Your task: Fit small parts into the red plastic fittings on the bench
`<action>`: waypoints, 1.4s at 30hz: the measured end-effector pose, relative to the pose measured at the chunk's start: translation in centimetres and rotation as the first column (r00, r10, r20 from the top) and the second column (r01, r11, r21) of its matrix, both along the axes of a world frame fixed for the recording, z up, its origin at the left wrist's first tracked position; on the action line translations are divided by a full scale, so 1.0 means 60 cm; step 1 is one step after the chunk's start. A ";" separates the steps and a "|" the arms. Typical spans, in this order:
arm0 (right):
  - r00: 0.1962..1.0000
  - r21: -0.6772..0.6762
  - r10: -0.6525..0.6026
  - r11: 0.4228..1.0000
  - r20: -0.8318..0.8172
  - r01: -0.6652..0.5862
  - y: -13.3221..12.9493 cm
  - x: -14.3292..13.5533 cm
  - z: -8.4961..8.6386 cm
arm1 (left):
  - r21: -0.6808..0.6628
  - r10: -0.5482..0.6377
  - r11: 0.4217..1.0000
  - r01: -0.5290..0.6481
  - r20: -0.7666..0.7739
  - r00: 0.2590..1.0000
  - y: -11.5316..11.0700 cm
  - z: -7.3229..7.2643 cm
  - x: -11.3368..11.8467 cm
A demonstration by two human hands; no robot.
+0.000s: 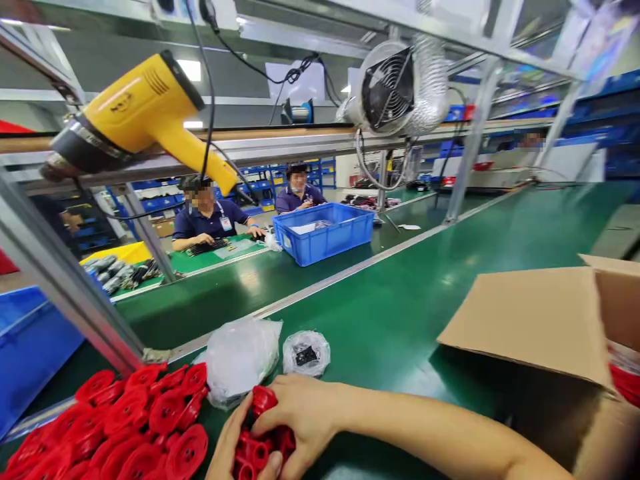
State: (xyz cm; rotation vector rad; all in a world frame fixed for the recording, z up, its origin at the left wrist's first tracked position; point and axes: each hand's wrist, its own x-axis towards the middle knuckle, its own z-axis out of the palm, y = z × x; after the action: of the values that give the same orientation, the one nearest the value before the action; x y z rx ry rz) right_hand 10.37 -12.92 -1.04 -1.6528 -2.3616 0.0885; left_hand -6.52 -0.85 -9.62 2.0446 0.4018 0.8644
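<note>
Between my two hands is a cluster of small red plastic parts (255,450), some with round tube-like openings. My right hand (307,417) reaches in from the right and curls its fingers over the cluster. At the bottom edge my left hand (227,443) cups the same parts from the left; part of it is cut off by the frame. Left of my hands lies a heap of red round plastic pieces (133,420), shaped like small wheels or knobs. Just beyond my hands are a white plastic-wrapped bundle (243,360) and a small clear-wrapped roll (317,347).
An open cardboard box (530,320) with red contents stands at right on the green table (390,300). A blue bin (325,233) sits farther back, another blue bin (35,353) at left. A yellow heat gun (145,113) hangs overhead near a fan (387,83). Two co-workers sit opposite.
</note>
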 end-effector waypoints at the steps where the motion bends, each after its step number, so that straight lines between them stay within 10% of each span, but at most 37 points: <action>1: 1.000 0.013 -0.007 1.000 -0.021 0.007 -0.004 0.001 -0.002 | 0.020 -0.031 0.999 0.032 -0.015 0.999 -0.001 0.010 -0.004; 19: 0.960 0.071 0.014 0.997 -0.281 0.006 -0.033 0.007 -0.018 | -0.314 -0.094 0.949 0.036 -0.170 0.981 -0.035 0.081 -0.032; 42: 0.900 0.136 0.023 0.990 -0.435 0.040 -0.036 0.007 -0.009 | -0.461 -0.217 0.878 0.126 -0.150 0.965 -0.035 0.103 -0.043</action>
State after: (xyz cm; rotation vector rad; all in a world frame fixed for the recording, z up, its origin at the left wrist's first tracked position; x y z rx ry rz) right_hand 10.81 -15.06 -1.58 -1.4014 -1.9734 0.2552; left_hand -9.11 -2.93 -3.45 1.7030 0.4707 0.4088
